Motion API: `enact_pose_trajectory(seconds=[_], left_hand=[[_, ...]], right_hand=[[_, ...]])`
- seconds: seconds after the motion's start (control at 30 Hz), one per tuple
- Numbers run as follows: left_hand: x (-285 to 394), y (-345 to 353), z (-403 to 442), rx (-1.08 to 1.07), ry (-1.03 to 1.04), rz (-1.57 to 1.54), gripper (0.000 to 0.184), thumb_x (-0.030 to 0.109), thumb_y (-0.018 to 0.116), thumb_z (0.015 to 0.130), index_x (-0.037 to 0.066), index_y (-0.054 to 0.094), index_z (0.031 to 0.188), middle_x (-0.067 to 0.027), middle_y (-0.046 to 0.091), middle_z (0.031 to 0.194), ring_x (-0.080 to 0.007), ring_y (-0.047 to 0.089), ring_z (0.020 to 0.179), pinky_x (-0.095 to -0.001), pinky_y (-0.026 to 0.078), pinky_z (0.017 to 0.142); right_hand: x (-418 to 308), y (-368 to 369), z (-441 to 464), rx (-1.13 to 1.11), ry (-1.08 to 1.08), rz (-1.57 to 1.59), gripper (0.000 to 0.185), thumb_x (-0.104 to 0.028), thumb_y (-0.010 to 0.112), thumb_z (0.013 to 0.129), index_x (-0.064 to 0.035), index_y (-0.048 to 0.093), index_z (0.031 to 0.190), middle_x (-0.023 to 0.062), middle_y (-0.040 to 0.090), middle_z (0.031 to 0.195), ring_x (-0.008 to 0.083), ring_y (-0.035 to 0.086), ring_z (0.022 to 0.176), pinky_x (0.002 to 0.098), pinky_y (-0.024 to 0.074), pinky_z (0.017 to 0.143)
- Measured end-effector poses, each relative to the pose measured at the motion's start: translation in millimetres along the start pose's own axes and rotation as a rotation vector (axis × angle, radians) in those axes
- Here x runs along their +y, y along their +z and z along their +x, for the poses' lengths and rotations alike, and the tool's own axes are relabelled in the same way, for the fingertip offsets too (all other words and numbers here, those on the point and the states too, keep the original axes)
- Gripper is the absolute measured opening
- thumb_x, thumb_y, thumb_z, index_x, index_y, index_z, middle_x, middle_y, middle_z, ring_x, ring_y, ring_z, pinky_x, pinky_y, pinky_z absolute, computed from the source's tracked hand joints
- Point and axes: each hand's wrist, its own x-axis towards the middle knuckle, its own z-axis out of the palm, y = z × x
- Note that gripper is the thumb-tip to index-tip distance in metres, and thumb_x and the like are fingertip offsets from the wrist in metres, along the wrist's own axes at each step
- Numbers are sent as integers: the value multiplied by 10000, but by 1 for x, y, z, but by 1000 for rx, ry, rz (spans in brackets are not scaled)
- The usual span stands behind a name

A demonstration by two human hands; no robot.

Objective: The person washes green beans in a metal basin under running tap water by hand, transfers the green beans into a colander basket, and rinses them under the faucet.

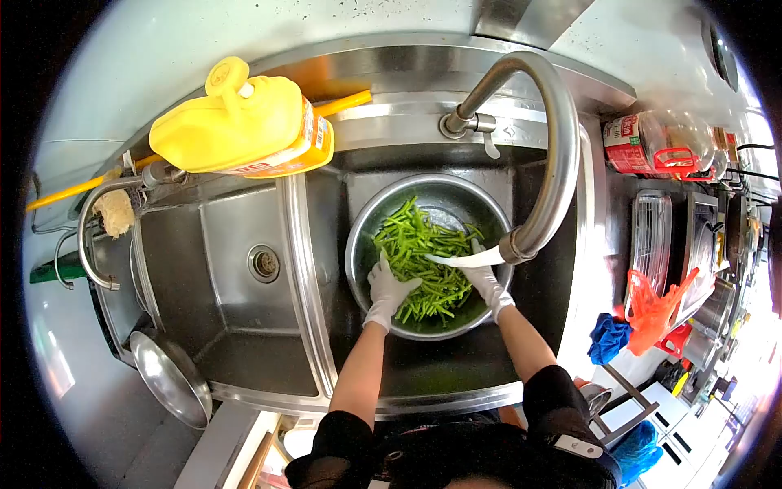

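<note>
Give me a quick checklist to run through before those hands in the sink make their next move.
1. Metal bowl inside the sink basin: ok, it is within the basin walls.
2. Water stream from the tap going into the bowl: ok.
3. Left hand and right hand gloved: ok, both in white gloves.
4. Cut green pieces inside the rim: ok, none seen outside it.
5. Pieces clean all through: cannot tell, the lower ones are hidden.
6. Drain of the neighboring basin uncovered: ok.
</note>
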Motion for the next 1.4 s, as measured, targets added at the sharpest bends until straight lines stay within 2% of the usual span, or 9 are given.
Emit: enact_pose_trajectory(seconds=[0.07, 0.23, 0.53, 0.63, 0.77, 0.97, 1.07, 1.3, 1.4], left_hand=[[-6, 14, 11, -22, 14, -158, 1100, 405, 856, 580, 46, 256, 1429, -236, 270, 1427, -388, 336, 1281, -428, 336, 1048], [16, -16, -12, -258, 116, -970, 745, 96, 783, 729, 26, 386, 1355, -79, 576, 1204, -189, 548, 1098, -337, 421, 970], [16, -31, -34, -78, 292, -855, 560, 7, 719, 765, 18, 463, 1263, -92, 567, 1186, -184, 570, 1048, -309, 459, 916], [7, -29, -23, 53, 118, -130, 853, 151, 778, 735, 10, 276, 1411, -194, 364, 1387, -273, 461, 1201, -344, 410, 989], [9, -24, 0, -19, -167, -602, 1122, 287, 802, 701, 30, 37, 1480, -233, 121, 1467, -346, 291, 1318, -380, 377, 1035], [25, -20, -10, -176, 108, -842, 624, 138, 707, 782, -12, 423, 1318, -120, 587, 1147, -215, 570, 1028, -315, 441, 886], [38, -44, -43, -241, 102, -1165, 597, 108, 654, 809, -21, 405, 1336, -139, 566, 1184, -213, 578, 1023, -314, 453, 887], [-14, -14, -42, 262, 231, -248, 561, 157, 689, 807, -11, 477, 1297, -235, 426, 1332, -361, 416, 1221, -396, 348, 1029], [-9, -14, -67, 468, 350, 149, 476, 128, 666, 811, -9, 526, 1245, -227, 433, 1328, -393, 397, 1226, -446, 339, 1031]], right_hand=[[23, 49, 25, -89, -68, 585, 902, -318, 794, 708, -36, 279, 1393, 148, 352, 1417, 276, 332, 1309, 327, 273, 1108], [-58, 0, -19, -352, -57, 729, 789, -278, 774, 765, 8, 368, 1377, 110, 522, 1260, 166, 474, 1153, 311, 369, 1002], [-89, -55, -14, -145, 9, 570, 392, -217, 646, 848, 27, 606, 1152, 108, 678, 977, 189, 610, 873, 273, 452, 826], [-43, -40, 9, 76, -46, 34, 634, -340, 687, 805, 53, 493, 1262, 242, 517, 1275, 298, 525, 1160, 372, 410, 982], [-20, -17, 18, -65, -43, 421, 796, -314, 741, 768, -1, 344, 1384, 207, 401, 1392, 285, 400, 1283, 353, 331, 1078], [-57, 19, -17, -356, -112, 248, 968, -505, 710, 766, -48, 218, 1463, 230, 370, 1426, 322, 326, 1344, 338, 250, 1116], [-65, -29, -19, -502, -180, 124, 964, -634, 619, 756, -48, 276, 1441, 260, 383, 1401, 360, 346, 1326, 368, 291, 1090], [-68, -110, 4, 659, -357, -421, 371, -223, 597, 831, -11, 556, 1133, 248, 580, 1092, 368, 573, 989, 440, 464, 836], [-36, -89, 17, 443, -177, -69, 431, -314, 544, 892, -24, 545, 1211, 269, 575, 1141, 418, 537, 1077, 448, 430, 919]])
